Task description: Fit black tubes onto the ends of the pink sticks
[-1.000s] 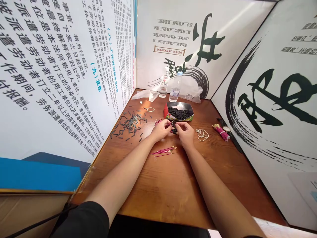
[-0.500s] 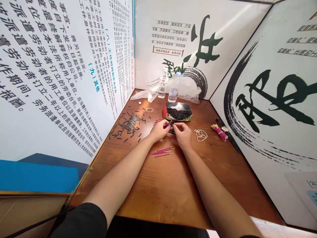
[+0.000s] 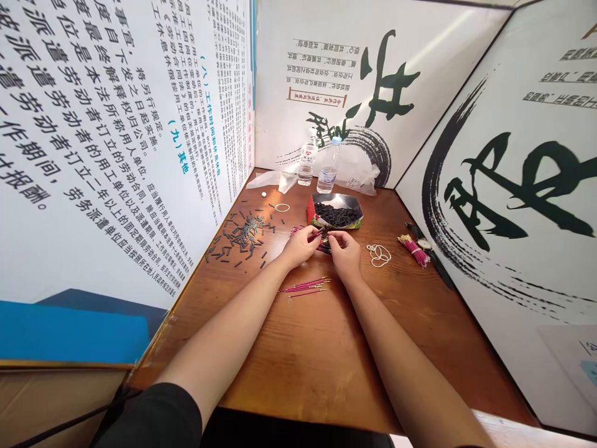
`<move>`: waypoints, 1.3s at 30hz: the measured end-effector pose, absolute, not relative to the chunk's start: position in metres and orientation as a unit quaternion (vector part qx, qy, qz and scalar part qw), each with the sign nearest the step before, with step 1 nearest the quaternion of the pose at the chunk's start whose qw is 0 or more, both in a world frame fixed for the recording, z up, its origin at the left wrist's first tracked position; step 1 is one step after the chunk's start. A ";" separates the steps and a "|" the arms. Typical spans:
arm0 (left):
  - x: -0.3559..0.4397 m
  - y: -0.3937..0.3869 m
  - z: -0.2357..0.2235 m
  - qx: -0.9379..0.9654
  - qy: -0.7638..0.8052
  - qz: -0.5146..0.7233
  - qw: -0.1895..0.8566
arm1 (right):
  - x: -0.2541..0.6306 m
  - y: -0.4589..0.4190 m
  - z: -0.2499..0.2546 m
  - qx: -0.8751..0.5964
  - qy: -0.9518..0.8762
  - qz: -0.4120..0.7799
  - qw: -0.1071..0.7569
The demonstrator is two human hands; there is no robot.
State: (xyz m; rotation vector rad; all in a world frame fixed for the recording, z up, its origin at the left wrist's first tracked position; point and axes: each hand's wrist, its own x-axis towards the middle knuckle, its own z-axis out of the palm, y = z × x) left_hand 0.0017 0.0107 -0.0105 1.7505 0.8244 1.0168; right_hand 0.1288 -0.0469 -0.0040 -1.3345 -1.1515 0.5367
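Both hands meet in the middle of the brown worktop. The left hand pinches a thin pink stick between its fingers. The right hand has its fingers pressed together on the other end of the stick, which sits just above the worktop. A few more pink sticks lie loose just below the hands. A small tray full of short black tubes is just behind the hands. More black tubes lie spread out to the left. White rubber bands lie to the right, and a tied pink bundle lies past them. Two water bottles stand at the back.
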 end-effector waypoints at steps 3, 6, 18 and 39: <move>0.002 0.010 -0.010 0.705 0.336 0.417 0.465 | 0.129 -0.047 -0.005 -0.581 -0.500 0.229 0.600; 0.003 0.011 -0.010 0.689 0.341 0.429 0.474 | 0.131 -0.046 -0.004 -0.588 -0.510 0.205 0.594; 0.003 0.012 -0.009 0.688 0.385 0.432 0.437 | 0.178 0.038 0.061 -0.723 -0.690 0.043 0.014; 0.001 0.008 -0.002 0.689 0.410 0.426 0.418 | 0.180 0.064 0.060 -0.734 -0.679 0.007 -0.010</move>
